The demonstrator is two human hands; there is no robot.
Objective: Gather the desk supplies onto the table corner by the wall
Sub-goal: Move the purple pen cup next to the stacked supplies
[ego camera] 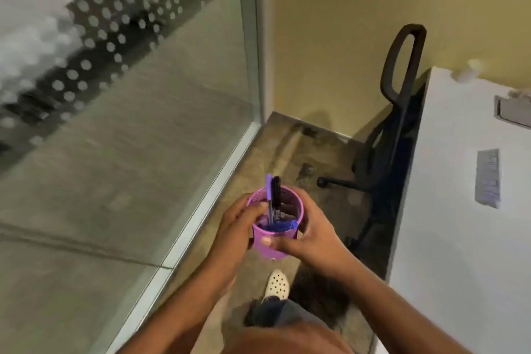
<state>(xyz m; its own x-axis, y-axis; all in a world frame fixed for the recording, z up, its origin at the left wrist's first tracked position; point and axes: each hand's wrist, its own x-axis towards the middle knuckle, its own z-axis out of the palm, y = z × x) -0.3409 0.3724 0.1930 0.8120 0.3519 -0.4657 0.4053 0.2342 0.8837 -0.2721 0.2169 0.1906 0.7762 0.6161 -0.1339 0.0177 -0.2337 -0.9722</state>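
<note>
A purple mesh pen cup (273, 244) is held in mid-air above the floor, left of the white table (459, 195). Several markers (273, 198) stand in it, one purple and one black, with a blue item lying at the bottom. My left hand (238, 227) grips the cup's left side, fingers curled over the rim. My right hand (310, 230) wraps around its right side, thumb across the front wall. On the table lie a grey strip of staples (488, 178) and a pale blurred object (471, 70) at the far corner by the yellow wall.
A black office chair (393, 123) stands between me and the table's far corner by the wall. A glass partition (172, 95) runs along the left. A metal-framed recess (514, 110) sits in the tabletop at the right edge. My white shoe (277, 284) is on the floor below.
</note>
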